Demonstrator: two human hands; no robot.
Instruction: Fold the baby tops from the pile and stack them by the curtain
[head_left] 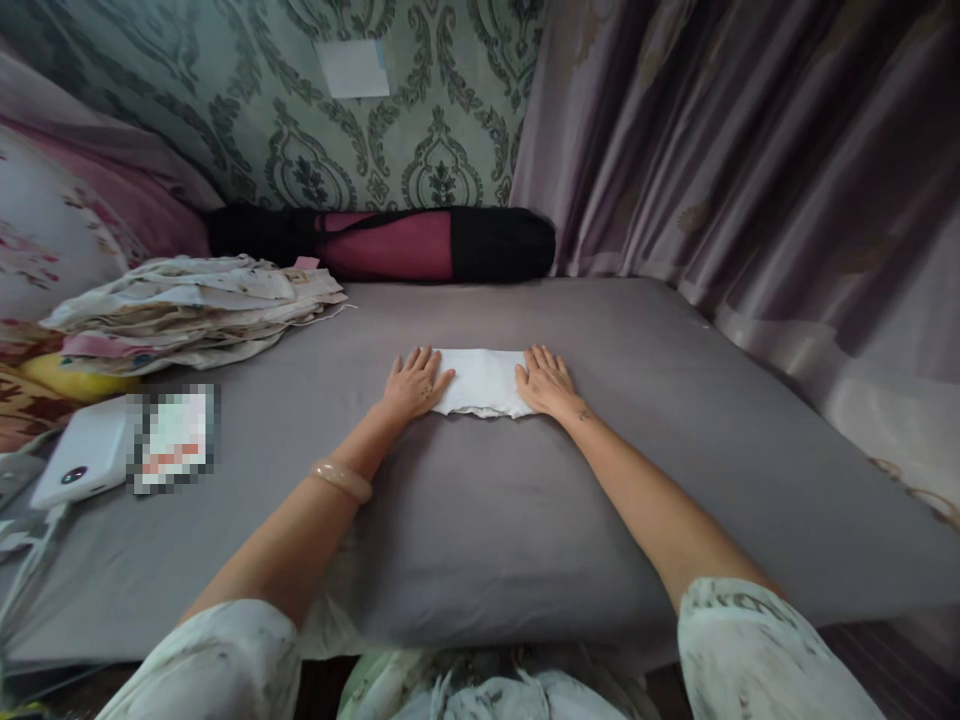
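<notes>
A folded white cloth (484, 380) lies flat on the grey sheet, its near edge uneven and slightly ruffled. My left hand (415, 385) rests flat on the cloth's left end, fingers stretched forward and thumb on the fabric. At the right end, my right hand (547, 378) lies flat in the same way, with its fingers pointing away from me. Neither hand grips the cloth; both press on it from above. The middle of the cloth shows between them.
A pile of folded clothes (202, 310) sits at the left. Nearer me are a white power bank (90, 450) with a cable and a blurred-out item (176, 440). A black and maroon roll bag (390, 245) lies along the wall. Curtains (750, 150) hang at the right.
</notes>
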